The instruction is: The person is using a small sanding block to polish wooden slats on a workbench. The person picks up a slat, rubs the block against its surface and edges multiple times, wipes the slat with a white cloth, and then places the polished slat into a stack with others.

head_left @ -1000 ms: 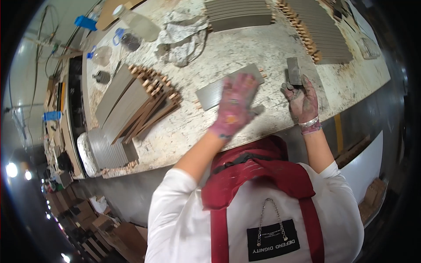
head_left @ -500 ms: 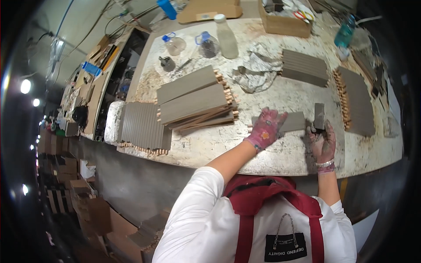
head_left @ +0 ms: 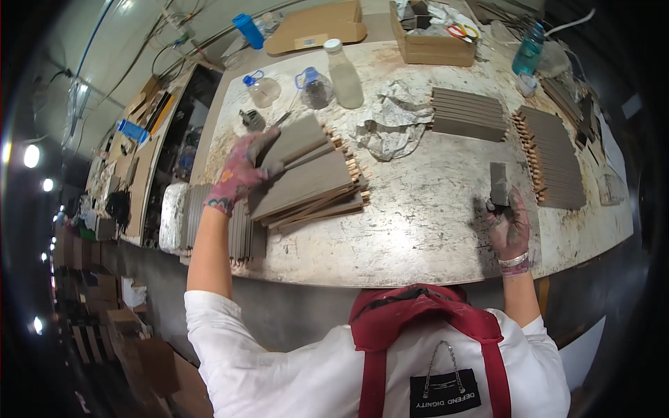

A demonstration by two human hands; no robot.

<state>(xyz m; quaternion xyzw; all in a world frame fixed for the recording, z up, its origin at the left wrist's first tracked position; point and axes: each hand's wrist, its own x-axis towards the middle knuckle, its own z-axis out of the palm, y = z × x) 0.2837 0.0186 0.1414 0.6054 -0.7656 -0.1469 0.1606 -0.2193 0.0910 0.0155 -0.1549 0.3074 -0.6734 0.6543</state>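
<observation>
My left hand (head_left: 241, 171), in a stained pink flowered glove, is closed on the left end of a flat grey board (head_left: 296, 138) at the top of a loose pile. Its thumb lies along the near edge; the fingertips are partly hidden. More grey boards (head_left: 306, 182) with pale wooden pegs along their right ends lie in that pile. Over the right of the table, my right hand (head_left: 509, 226), gloved and smeared dark, grips a small grey rectangular block (head_left: 498, 182) that stands up from its fingers. The hand's palm side is turned up.
Stacked grey boards (head_left: 470, 115) lie at the back right, a pegged stack (head_left: 554, 160) farther right, and another (head_left: 226, 216) at left. Crumpled cloth (head_left: 394, 122), jugs (head_left: 313, 89), a white-capped bottle (head_left: 345, 76) and a carton (head_left: 435, 52) stand on the worn table (head_left: 418, 230).
My left hand has moved left from the middle of the table to the board pile. The board that lay under it has left that spot. My right hand stays nearly still with the block.
</observation>
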